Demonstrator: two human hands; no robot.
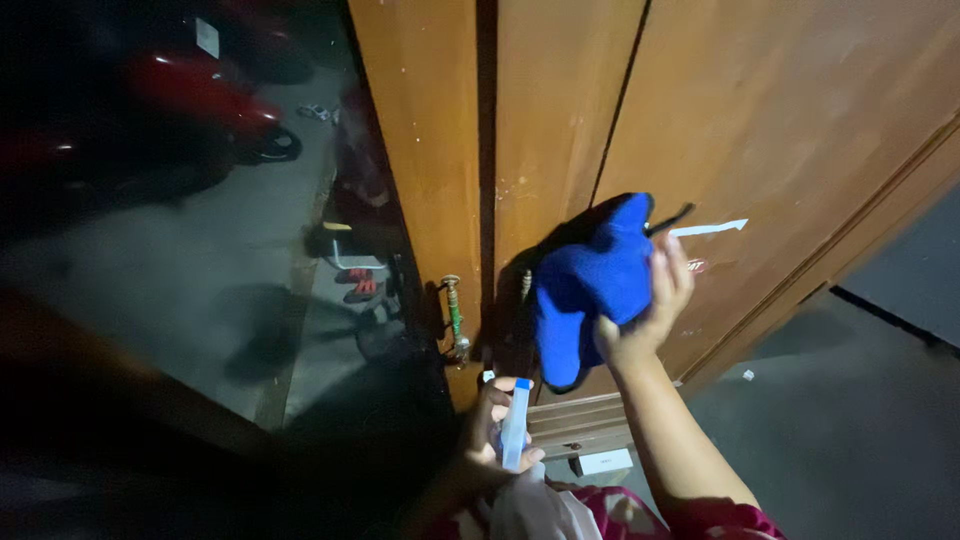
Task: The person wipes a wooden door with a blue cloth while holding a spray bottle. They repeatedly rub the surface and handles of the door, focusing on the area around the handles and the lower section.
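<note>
Closest to me, low by the wooden door (560, 110), my left hand (490, 435) is wrapped tight round the spray bottle (515, 425). Up against that door, my right hand (650, 310) clamps the blue cloth (590, 285), pressed flat on the panel. Left of the door, a small metal handle (453, 315) hangs.
</note>
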